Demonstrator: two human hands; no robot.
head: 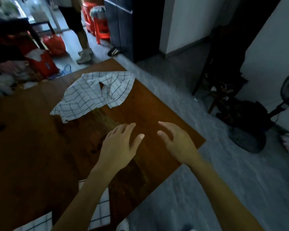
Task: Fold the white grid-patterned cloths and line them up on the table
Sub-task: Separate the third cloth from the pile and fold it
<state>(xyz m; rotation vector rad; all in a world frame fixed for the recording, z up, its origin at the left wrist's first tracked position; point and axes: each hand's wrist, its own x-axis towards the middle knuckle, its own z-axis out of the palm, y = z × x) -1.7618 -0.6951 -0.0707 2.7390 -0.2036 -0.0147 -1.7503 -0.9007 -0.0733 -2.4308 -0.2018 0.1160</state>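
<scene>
On the far side: crumpled cloth [93, 94] lies unfolded on the tabletop [23, 139]
Near edge: two more cloths [98, 212] lie under the left forearm
Left hand [118, 147]: fingers spread, holding nothing, above bare wood
Right hand [177, 144]: fingers spread, holding nothing, just beside the left

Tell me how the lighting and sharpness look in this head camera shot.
Head view: dim and bluish overall; the table glows warm near the hands, left and right; the unfolded cloth is fairly sharp; the far clutter is soft; wide-angle bending and dark corners show.
</scene>
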